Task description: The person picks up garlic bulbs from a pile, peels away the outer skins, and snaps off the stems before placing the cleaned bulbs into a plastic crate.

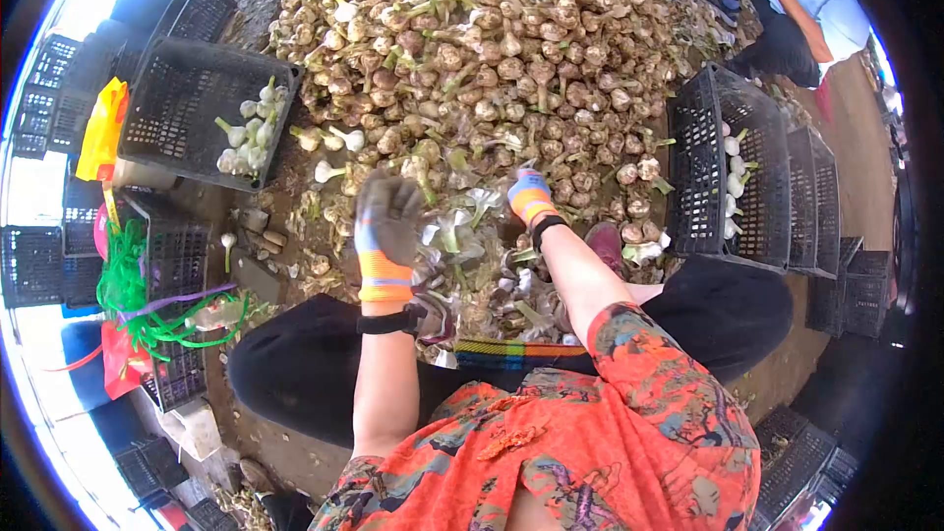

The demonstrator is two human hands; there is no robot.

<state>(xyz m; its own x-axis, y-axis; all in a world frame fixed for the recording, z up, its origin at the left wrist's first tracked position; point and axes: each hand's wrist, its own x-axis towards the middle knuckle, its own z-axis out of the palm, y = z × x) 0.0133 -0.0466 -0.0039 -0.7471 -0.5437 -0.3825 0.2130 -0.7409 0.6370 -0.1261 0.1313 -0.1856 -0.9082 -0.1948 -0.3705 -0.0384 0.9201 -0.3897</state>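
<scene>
My left hand point(385, 226), in a grey, blue and orange work glove, is raised at the near edge of a large garlic heap point(482, 49). Its fingers are apart and slightly bent, with nothing visible in them. To its right, my right hand point(531, 193), gloved in blue and orange, is closed close to the heap. A small greyish tip shows at its fingers; what it belongs to I cannot make out. Between and below the hands lie peeled skins and cut stems point(462, 236). A trimmed bulb point(328, 171) rests just left of my left hand.
On the left, a black crate point(202, 108) holds several cleaned bulbs point(258, 133). Another crate point(733, 172) with white bulbs stands at right. Green netting point(133, 280) and a yellow bag point(104, 128) hang over crates at left. A co-worker point(796, 10) sits at upper right.
</scene>
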